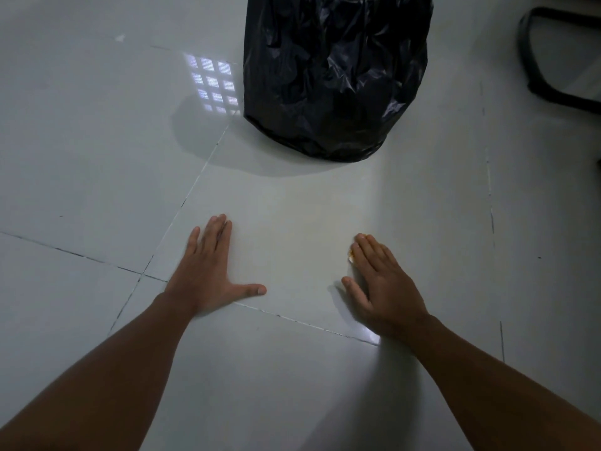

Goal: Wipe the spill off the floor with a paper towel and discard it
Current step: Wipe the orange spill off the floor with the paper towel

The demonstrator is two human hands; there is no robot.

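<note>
My right hand (382,283) lies flat on the pale tiled floor (97,157) with straight fingers, pressing down on a paper towel. Only a small yellow-stained edge of the paper towel (352,255) shows past the index finger; the hand hides all else of it. My left hand (211,265) rests flat on the floor to the left, fingers straight, thumb spread, holding nothing. A faint yellowish smear (312,219) lies on the tile between and beyond the hands. A bin lined with a black bag (335,76) stands further ahead.
A black chair base (546,60) curves along the floor at the upper right. Dark grout lines cross the tiles. A bright window reflection (213,83) lies on the floor left of the bin.
</note>
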